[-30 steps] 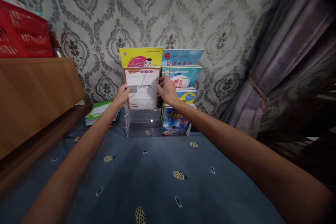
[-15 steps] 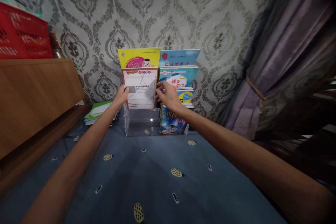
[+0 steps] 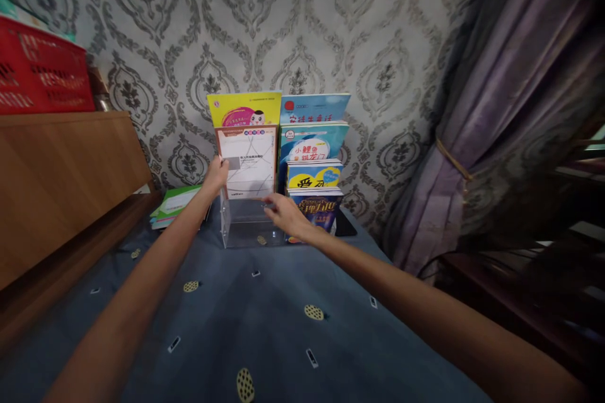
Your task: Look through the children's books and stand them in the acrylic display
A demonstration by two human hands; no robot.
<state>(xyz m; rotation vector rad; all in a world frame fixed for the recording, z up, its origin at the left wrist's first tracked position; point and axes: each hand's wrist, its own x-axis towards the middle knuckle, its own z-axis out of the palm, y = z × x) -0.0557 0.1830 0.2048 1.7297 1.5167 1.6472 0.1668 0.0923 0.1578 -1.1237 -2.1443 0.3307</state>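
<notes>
A clear acrylic rack (image 3: 231, 223) stands on the dark blue cloth with books in its tiers. My left hand (image 3: 217, 174) pinches the left edge of a white booklet (image 3: 255, 176) with a brown border, upright in the rack's left column. At the booklet's lower right corner is my right hand (image 3: 288, 213), fingers loosely curled and a little apart, holding nothing I can see. Behind the booklet rises a yellow book (image 3: 246, 104). To the right stand a blue book (image 3: 321, 106), a teal book (image 3: 314, 141), a yellow-and-blue book (image 3: 314, 177) and a dark purple-blue book (image 3: 324, 214).
Several thin booklets (image 3: 177, 204) lie left of the rack by a wooden cabinet (image 3: 70, 176). A red basket (image 3: 45, 69) sits on the cabinet. A flat black object (image 3: 346, 224) lies right of the rack. A purple curtain (image 3: 437, 195) hangs at the right before patterned wallpaper (image 3: 373, 38).
My right hand has dropped from the booklet's right edge to its lower right corner, uncovering more of the right-hand books. My left hand keeps its hold. The view has shifted slightly.
</notes>
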